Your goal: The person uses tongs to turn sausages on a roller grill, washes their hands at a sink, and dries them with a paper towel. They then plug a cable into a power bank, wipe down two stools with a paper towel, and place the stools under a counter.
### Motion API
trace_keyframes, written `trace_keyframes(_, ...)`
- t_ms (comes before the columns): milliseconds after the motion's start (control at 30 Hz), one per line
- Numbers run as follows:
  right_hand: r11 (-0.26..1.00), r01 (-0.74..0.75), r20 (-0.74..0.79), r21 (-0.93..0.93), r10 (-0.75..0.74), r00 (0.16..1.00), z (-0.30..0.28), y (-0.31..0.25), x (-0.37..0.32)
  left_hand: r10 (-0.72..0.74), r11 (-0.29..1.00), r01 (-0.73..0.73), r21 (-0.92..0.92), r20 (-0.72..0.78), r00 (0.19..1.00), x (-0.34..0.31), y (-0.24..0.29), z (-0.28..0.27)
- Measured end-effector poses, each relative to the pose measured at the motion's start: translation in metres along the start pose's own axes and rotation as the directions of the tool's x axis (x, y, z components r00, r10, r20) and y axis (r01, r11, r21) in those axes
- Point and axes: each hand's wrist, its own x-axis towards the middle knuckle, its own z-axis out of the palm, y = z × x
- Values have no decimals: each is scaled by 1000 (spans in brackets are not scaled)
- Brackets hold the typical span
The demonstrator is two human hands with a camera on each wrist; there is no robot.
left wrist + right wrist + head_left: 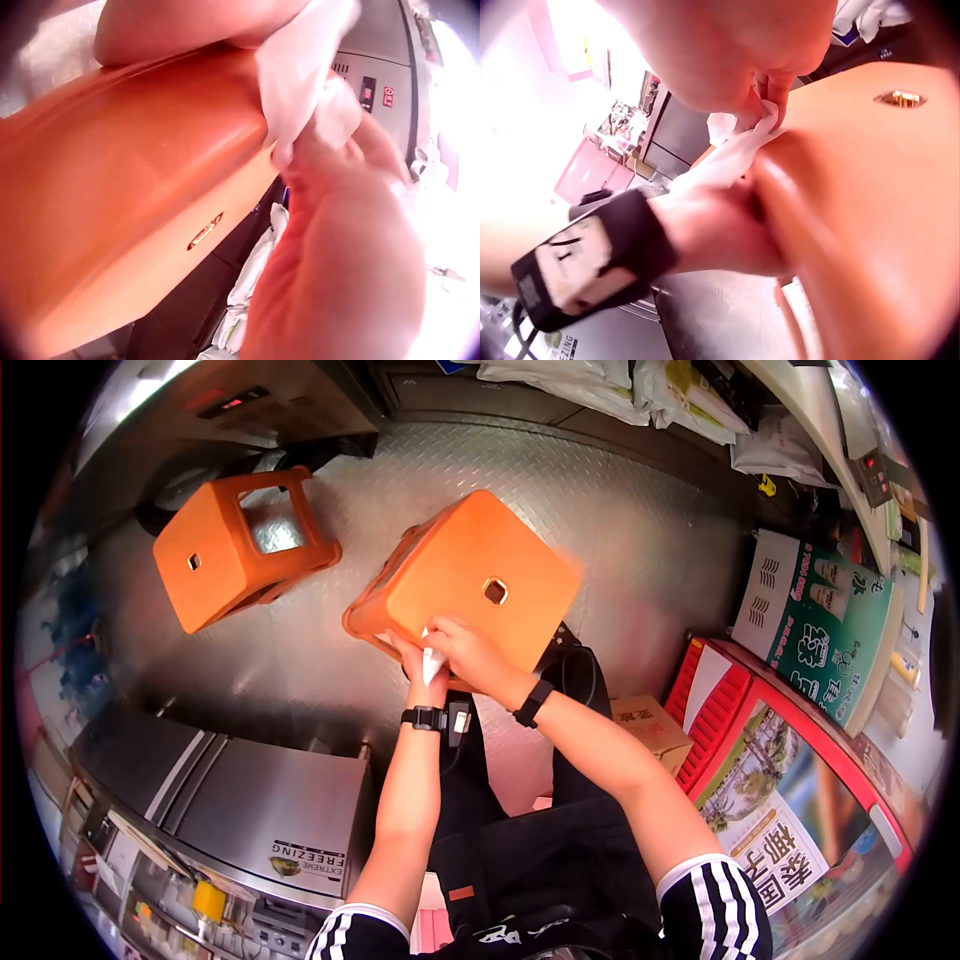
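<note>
An orange plastic stool (485, 560) with a small square hole in its seat stands tilted before me in the head view. My left hand (407, 658) holds it at the near left edge; in the right wrist view its fingers are hidden behind the stool's side. Between the fingers of my right hand (475, 657) is a crumpled white tissue (724, 161), pinched at the seat's rim. The left wrist view has the tissue hanging over the stool's corner, close to both hands.
A second orange stool (215, 550) lies on its side on the metal floor (640, 510), to the left. A steel freezer (270, 800) is at lower left. At the right are a red-framed display cabinet (720, 680) and a cardboard box (650, 728). White bags (690, 400) line the far side.
</note>
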Motion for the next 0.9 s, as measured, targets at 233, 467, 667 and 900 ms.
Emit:
trace_keyframes(233,842,-480,-348,-245,386,855,-186,89,-38,347,931,-293,216,-287,893,-156,21,74)
trace_keyframes(467,921,390,405,6,-359,841,-184,-113,-106,439,888,-459,4,-297,848,-279,21,79)
trace_keyframes(667,975,-98,57,-201,111,992,-226,-102,-69,471,811,-578,-89,-485,737,-384,-10,55)
trace_keyframes(900,764,437,682,474,-633,367,-93,-300,-156,496,663,-726,-184,-618,610,-488,-50,30)
